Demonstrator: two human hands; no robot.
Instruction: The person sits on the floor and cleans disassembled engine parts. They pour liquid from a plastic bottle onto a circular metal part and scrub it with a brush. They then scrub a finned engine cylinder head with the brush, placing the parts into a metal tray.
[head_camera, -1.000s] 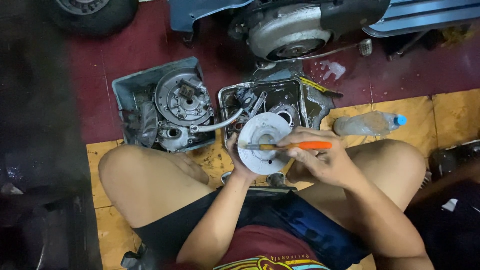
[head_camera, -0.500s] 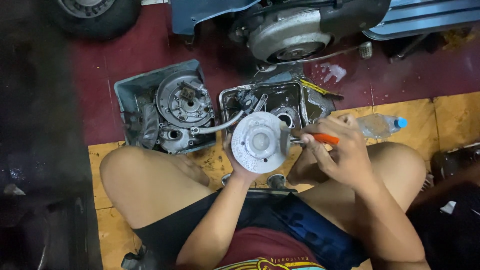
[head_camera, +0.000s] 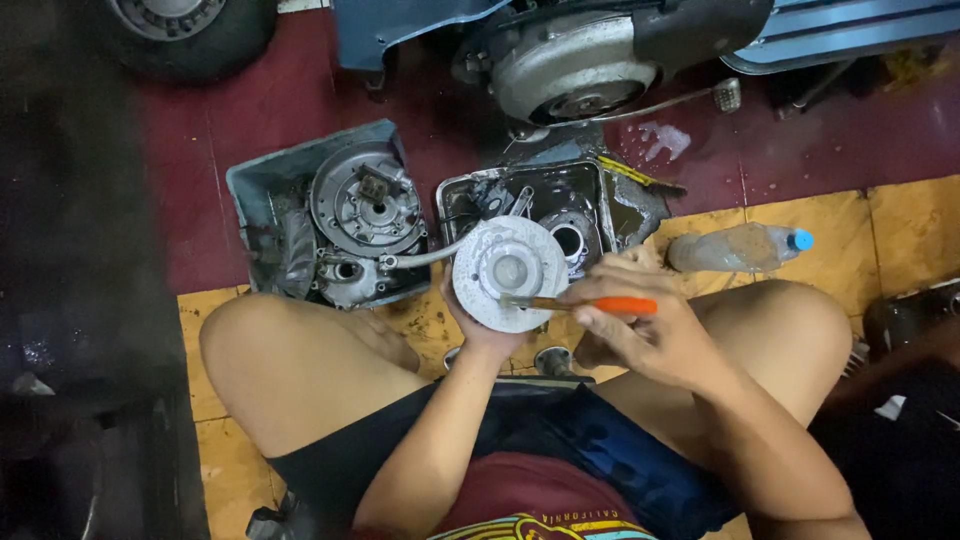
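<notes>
Left hand (head_camera: 480, 335) grips a round pale metal disc (head_camera: 510, 272) from below, fingers curled behind its lower rim, holding it upright above the lap. Right hand (head_camera: 645, 335) pinches an orange-handled brush (head_camera: 590, 304), its tip laid across the disc's face near the raised hub. Judgement: steady support and short strokes across the hub recess would suit; the blue parts tray (head_camera: 262, 190) sits just ahead.
</notes>
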